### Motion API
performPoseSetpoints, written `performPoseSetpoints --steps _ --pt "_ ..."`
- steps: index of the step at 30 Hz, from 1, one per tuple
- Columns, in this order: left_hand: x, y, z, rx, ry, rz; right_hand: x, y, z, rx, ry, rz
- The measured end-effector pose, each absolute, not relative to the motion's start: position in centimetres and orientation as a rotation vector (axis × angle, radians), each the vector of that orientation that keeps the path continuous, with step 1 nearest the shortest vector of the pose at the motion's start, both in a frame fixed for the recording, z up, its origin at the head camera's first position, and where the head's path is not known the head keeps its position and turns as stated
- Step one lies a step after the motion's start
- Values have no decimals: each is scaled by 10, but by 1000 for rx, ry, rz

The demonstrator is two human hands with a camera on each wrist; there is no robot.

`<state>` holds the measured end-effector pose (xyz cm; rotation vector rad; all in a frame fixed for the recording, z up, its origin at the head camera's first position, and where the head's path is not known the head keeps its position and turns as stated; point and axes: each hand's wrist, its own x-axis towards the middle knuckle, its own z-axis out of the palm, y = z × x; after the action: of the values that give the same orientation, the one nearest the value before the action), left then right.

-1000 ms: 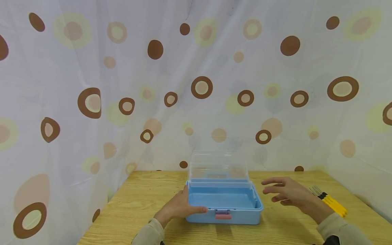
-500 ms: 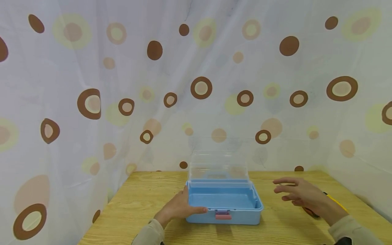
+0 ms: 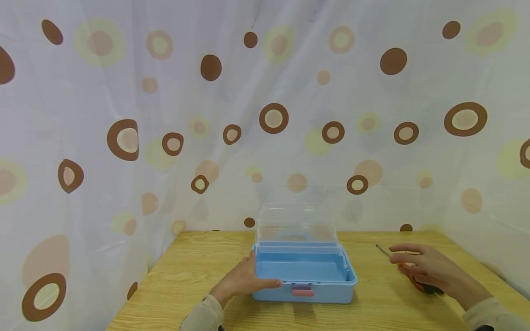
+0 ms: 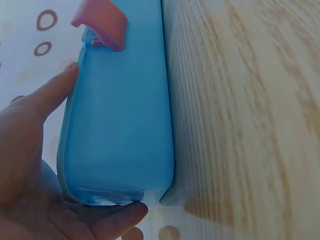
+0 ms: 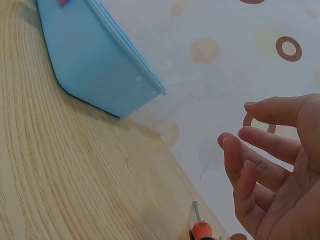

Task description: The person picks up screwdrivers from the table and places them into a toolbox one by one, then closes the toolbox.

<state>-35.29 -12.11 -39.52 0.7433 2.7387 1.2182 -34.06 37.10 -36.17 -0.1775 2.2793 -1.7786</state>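
A light-blue plastic storage box [image 3: 331,294] stands on the table, its clear lid [image 3: 296,223] raised at the back. On its front hangs a pink latch [image 3: 303,292]. My left hand [image 3: 242,278] grips the box's left front corner: the thumb lies along the front rim, and the fingers wrap the left side in the left wrist view. Right of the box, my right hand [image 3: 432,271] hovers with relaxed fingers and holds nothing. Beneath and behind it lies a screwdriver with an orange-and-black handle [image 5: 202,230] and a thin metal shaft [image 3: 383,250], partly hidden by the hand.
The wooden table [image 3: 194,257] carries the box near its middle. A white curtain [image 3: 314,92] with brown and yellow circles hangs behind and at both sides. The box's inside shows bare blue plastic.
My right hand has moved to the right, away from the box. It uncovers the screwdriver and now hides the yellow-handled tools seen earlier. The left hand has stayed on the box.
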Motion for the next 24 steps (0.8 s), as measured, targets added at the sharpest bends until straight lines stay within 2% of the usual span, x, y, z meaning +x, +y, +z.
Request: performPoseSetpoints --steps 24 --pt "-351 -120 -394 663 2770 1171 -335 414 -378 -70 2374 -1702"
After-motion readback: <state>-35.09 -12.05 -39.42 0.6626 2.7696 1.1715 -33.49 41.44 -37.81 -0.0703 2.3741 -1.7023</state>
